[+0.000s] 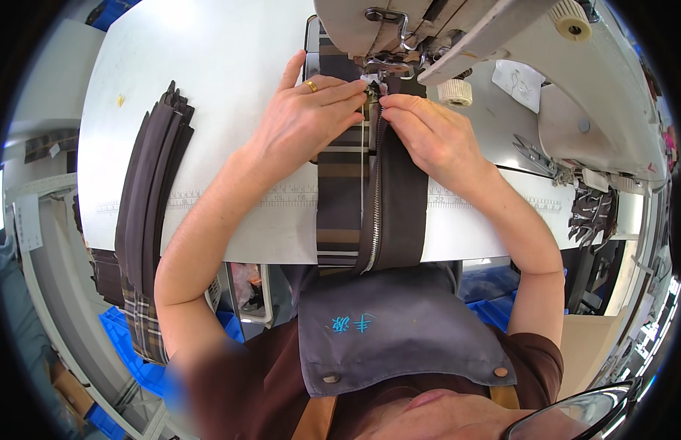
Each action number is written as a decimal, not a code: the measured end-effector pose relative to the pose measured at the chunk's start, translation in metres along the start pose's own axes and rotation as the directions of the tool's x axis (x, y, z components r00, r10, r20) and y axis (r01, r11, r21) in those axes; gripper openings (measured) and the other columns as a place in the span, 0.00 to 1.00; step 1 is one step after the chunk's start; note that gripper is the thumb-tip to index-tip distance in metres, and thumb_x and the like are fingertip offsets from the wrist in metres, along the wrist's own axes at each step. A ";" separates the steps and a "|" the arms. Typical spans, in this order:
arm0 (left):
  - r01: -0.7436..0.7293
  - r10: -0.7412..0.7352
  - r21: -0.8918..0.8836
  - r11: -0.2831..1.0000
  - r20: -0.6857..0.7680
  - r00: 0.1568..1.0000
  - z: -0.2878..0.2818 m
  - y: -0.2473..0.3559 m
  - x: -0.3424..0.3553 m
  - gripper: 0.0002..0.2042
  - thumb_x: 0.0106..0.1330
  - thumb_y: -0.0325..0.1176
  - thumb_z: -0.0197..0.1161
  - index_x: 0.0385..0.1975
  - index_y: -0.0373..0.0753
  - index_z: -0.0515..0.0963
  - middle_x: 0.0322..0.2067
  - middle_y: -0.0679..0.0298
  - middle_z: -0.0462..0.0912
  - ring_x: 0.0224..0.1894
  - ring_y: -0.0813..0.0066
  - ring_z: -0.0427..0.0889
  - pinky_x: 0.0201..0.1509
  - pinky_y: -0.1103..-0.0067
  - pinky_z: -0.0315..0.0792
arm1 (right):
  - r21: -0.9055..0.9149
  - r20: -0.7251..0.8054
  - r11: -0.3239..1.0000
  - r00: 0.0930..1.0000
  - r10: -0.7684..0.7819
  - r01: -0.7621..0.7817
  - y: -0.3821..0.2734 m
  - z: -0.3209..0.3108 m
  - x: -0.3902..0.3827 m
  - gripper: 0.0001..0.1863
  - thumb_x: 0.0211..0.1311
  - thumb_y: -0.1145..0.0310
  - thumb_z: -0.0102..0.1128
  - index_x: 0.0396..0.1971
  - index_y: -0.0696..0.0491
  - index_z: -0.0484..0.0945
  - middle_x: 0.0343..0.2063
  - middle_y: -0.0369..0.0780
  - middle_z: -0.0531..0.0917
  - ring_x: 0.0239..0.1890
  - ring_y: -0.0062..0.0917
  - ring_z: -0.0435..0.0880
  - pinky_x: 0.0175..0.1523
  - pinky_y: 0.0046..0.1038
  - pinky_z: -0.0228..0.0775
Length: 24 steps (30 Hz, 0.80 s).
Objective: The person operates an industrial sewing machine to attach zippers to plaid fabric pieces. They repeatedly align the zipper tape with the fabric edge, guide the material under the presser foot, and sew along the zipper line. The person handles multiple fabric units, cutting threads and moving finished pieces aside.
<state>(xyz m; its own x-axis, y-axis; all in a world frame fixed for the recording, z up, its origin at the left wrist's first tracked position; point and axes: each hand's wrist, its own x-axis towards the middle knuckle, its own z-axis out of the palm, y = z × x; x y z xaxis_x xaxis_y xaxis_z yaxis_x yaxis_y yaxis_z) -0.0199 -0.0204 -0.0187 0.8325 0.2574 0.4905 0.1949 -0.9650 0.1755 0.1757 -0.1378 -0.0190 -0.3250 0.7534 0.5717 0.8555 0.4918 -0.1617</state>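
Observation:
A striped dark fabric panel and a plain dark brown fabric panel lie side by side beneath the sewing machine's presser foot. Between them runs a metal-toothed zipper, curving down to the table's front edge. My left hand, a ring on one finger, rests on the striped panel with fingers stretched toward the foot and thumb apart. Close to the foot, my right hand pinches the zipper's upper part by the plain panel's edge. Its fingertips partly cover what they hold.
The sewing machine overhangs the far right. A stack of folded dark strips lies on the left of the white table. Snips and a white paper are at right. Blue bins stand below.

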 end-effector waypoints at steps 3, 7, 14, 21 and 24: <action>0.003 -0.003 -0.010 1.000 0.003 1.000 0.000 0.000 0.000 0.11 0.59 0.36 0.66 0.40 0.42 0.83 0.46 0.71 0.83 0.47 0.77 0.80 0.68 0.56 0.55 | -0.005 0.008 1.000 1.000 -0.004 0.004 0.000 0.001 0.000 0.12 0.46 0.77 0.61 0.35 0.59 0.78 0.41 0.41 0.81 0.36 0.31 0.82 0.37 0.28 0.77; 0.024 -0.024 -0.020 1.000 -0.006 1.000 0.000 0.002 0.001 0.11 0.59 0.36 0.65 0.39 0.42 0.83 0.45 0.71 0.83 0.46 0.76 0.80 0.67 0.57 0.56 | -0.013 -0.011 1.000 1.000 -0.016 0.016 0.000 0.002 0.001 0.12 0.46 0.77 0.61 0.35 0.59 0.77 0.41 0.41 0.81 0.36 0.31 0.82 0.36 0.28 0.77; 0.026 -0.026 -0.022 0.999 -0.008 1.000 0.001 0.001 0.000 0.10 0.60 0.36 0.65 0.39 0.42 0.83 0.45 0.71 0.83 0.46 0.77 0.80 0.67 0.57 0.57 | -0.023 -0.017 1.000 1.000 -0.017 0.016 -0.001 0.002 0.001 0.13 0.46 0.77 0.60 0.36 0.59 0.77 0.41 0.41 0.81 0.36 0.31 0.82 0.36 0.28 0.77; 0.024 -0.024 -0.002 1.000 -0.031 0.999 0.002 0.004 -0.001 0.10 0.60 0.36 0.65 0.39 0.42 0.83 0.46 0.72 0.83 0.47 0.77 0.79 0.66 0.56 0.58 | -0.005 -0.021 0.998 0.997 0.068 -0.068 -0.005 0.003 0.002 0.11 0.51 0.75 0.62 0.36 0.57 0.77 0.40 0.40 0.81 0.36 0.30 0.82 0.36 0.28 0.77; 0.016 -0.014 0.040 0.999 -0.055 0.998 0.002 0.004 -0.002 0.09 0.58 0.34 0.66 0.37 0.42 0.82 0.44 0.73 0.81 0.46 0.76 0.78 0.65 0.56 0.59 | 0.141 0.010 0.960 0.970 0.244 -0.243 -0.008 0.001 -0.001 0.12 0.52 0.73 0.64 0.38 0.56 0.78 0.38 0.39 0.82 0.36 0.29 0.82 0.37 0.27 0.77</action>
<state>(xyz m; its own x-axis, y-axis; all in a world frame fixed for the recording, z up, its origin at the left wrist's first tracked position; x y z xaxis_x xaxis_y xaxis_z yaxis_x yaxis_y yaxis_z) -0.0199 -0.0251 -0.0209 0.8002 0.2729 0.5341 0.2289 -0.9620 0.1487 0.1688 -0.1419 -0.0191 -0.1102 0.8550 0.5069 0.8435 0.3502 -0.4074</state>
